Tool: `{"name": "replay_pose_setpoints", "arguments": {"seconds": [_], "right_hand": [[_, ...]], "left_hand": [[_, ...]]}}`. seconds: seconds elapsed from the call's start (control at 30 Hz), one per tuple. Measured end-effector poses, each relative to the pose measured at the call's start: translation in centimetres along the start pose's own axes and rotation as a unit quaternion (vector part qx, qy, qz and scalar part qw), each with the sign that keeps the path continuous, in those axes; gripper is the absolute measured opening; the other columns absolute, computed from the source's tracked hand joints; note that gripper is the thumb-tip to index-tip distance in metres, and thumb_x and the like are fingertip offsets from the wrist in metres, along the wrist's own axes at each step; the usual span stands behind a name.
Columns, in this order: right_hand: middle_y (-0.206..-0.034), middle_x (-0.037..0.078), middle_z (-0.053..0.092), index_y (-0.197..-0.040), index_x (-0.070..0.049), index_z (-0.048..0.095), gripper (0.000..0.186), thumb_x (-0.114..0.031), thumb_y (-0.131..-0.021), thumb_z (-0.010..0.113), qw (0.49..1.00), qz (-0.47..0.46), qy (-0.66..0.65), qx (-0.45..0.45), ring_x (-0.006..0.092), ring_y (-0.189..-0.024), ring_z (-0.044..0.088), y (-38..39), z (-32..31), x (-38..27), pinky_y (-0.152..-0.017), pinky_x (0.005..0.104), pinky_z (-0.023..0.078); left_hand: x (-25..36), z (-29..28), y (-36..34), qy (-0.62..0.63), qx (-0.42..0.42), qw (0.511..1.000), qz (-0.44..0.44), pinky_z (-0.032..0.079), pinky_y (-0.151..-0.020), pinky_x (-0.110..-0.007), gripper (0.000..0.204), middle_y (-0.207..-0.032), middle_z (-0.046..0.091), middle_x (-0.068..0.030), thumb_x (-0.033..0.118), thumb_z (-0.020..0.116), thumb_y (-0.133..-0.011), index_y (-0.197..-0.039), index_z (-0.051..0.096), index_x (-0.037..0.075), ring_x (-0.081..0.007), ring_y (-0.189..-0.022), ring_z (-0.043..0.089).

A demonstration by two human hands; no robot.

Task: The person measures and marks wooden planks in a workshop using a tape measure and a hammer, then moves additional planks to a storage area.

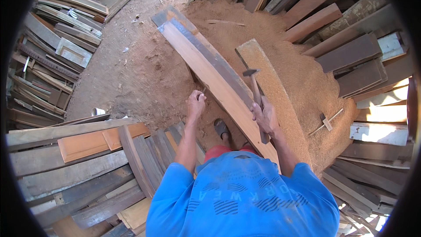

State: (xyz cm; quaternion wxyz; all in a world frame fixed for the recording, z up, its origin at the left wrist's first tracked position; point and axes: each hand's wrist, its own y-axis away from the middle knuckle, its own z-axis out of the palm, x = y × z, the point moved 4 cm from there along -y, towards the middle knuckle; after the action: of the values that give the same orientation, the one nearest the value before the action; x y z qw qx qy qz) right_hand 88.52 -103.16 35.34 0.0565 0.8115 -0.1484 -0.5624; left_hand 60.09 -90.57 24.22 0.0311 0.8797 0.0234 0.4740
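A long light wooden plank (206,79) lies lengthwise on a worn board (176,15), angled from upper left to lower right. My left hand (196,104), at the plank's left edge, is closed in a pinch on a small thin item, apparently a nail (203,91). My right hand (266,116) grips a hammer (251,72) by its wooden handle over the plank's right side, head pointing away from me. To the right of the plank runs a sawdust-covered board (272,87).
Stacked old planks (61,39) line the left. More lumber (351,57) stands along the right, beside heaped sawdust (307,83) with a small wooden tool (326,122) on it. Loose boards (87,171) fill the lower left. My sandalled foot (221,129) shows below the plank.
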Motion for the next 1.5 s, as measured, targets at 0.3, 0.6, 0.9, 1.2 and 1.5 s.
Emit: {"name": "replay_pose_setpoints", "arguments": {"seconds": [0.3, 0.6, 0.9, 1.2, 1.5], "right_hand": [[-0.078, 0.005, 0.059, -0.122, 0.003, 0.053, 0.052, -0.046, -0.103, 0.052, 0.99, -0.1, -0.099, 0.006, 0.0118, -0.064, 0.056, -6.2, 4.5, -8.5, -0.059, 0.0293, 0.049], [-0.073, 0.003, 0.055, -0.11, 0.001, 0.056, 0.05, -0.049, -0.103, 0.05, 0.995, -0.081, -0.064, -0.015, 0.0108, -0.063, 0.053, -9.4, 6.6, -7.1, -0.057, 0.0297, 0.046], [-0.078, 0.008, 0.061, -0.127, 0.001, 0.054, 0.046, -0.038, -0.105, 0.051, 0.996, -0.072, -0.051, -0.022, 0.0193, -0.072, 0.059, -11.2, 8.0, -7.1, -0.067, 0.0366, 0.049], [-0.08, 0.013, 0.062, -0.131, -0.001, 0.054, 0.046, -0.039, -0.104, 0.052, 0.995, -0.078, -0.022, -0.057, 0.0259, -0.075, 0.062, -12.1, 8.3, -7.3, -0.071, 0.0396, 0.049], [-0.084, 0.019, 0.062, -0.132, -0.002, 0.054, 0.046, -0.038, -0.103, 0.053, 0.989, -0.143, -0.008, -0.04, 0.0339, -0.077, 0.064, -12.9, 8.5, -10.1, -0.072, 0.0429, 0.05]], "left_hand": [[-0.2, -1.0, -10.1, -0.063, -0.012, 0.998, 0.001, 0.054, -0.078, -0.046, 0.011, -0.086, 0.071, -0.0191, 0.015, 0.065, -0.089, -0.094, 0.067, 0.005, -0.0377, -0.084, 0.071], [-2.4, -0.1, -11.7, -0.074, -0.035, 0.997, -0.012, 0.054, -0.078, -0.048, 0.014, -0.091, 0.072, -0.0206, 0.017, 0.067, -0.089, -0.097, 0.068, 0.006, -0.0399, -0.089, 0.07], [-1.6, 0.0, -11.4, -0.1, -0.008, 0.995, 0.019, 0.054, -0.073, -0.049, 0.011, -0.085, 0.071, -0.021, 0.016, 0.067, -0.089, -0.094, 0.067, 0.006, -0.0415, -0.084, 0.07], [-1.4, 0.3, -11.5, -0.149, 0.008, 0.987, 0.058, 0.051, -0.064, -0.05, 0.01, -0.078, 0.067, -0.0226, 0.016, 0.067, -0.089, -0.09, 0.064, 0.007, -0.0434, -0.077, 0.068], [-0.4, 0.0, -11.0, -0.118, 0.012, 0.992, 0.049, 0.051, -0.065, -0.05, 0.01, -0.079, 0.067, -0.0229, 0.013, 0.067, -0.089, -0.089, 0.063, 0.004, -0.0438, -0.078, 0.068]]}}
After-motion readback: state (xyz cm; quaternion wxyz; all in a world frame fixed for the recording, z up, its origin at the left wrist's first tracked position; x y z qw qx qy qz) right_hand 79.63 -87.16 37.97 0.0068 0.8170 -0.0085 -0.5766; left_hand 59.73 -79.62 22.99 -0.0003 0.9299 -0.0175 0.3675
